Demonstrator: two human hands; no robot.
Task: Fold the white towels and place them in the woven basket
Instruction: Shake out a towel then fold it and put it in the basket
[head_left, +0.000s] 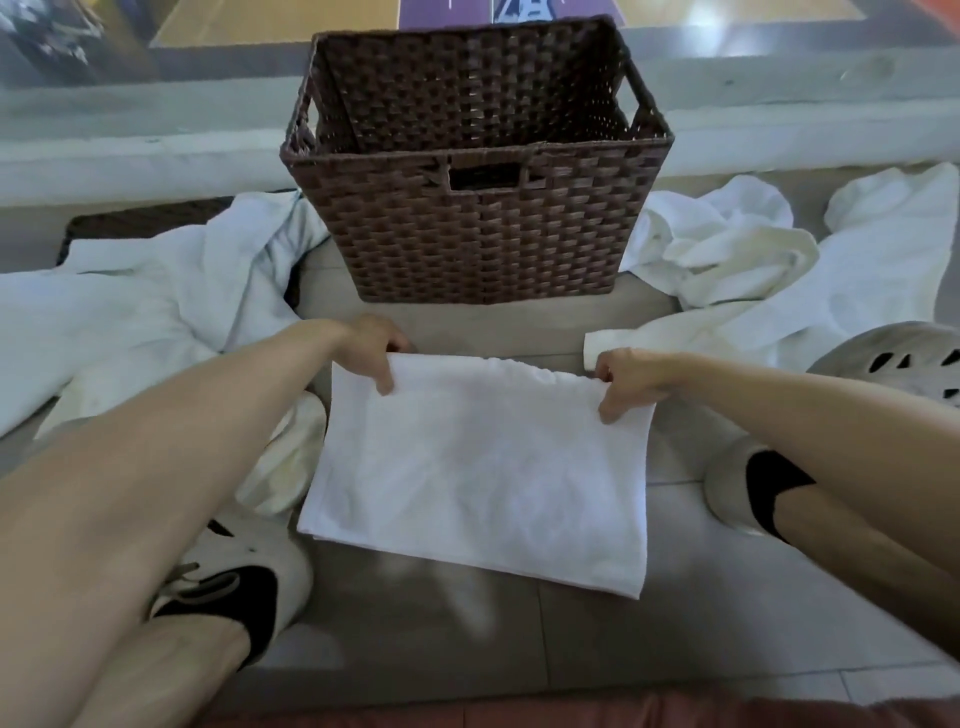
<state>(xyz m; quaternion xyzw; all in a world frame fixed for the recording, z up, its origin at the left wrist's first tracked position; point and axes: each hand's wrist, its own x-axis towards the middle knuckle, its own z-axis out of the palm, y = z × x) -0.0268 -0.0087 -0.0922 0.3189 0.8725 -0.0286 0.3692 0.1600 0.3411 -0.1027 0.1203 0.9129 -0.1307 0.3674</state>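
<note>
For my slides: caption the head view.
Left hand and right hand hold a folded white towel before the woven basket.

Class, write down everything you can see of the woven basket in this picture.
The woven basket is dark brown, rectangular and open-topped, plaited from flat strips that look like wicker. A handle slot is cut in its near wall; others show in both side walls. It stands upright on the tiled floor. What shows of its inside holds nothing. Loose white towels lie close by on both sides; neither the left hand nor the right hand touches it.
</note>
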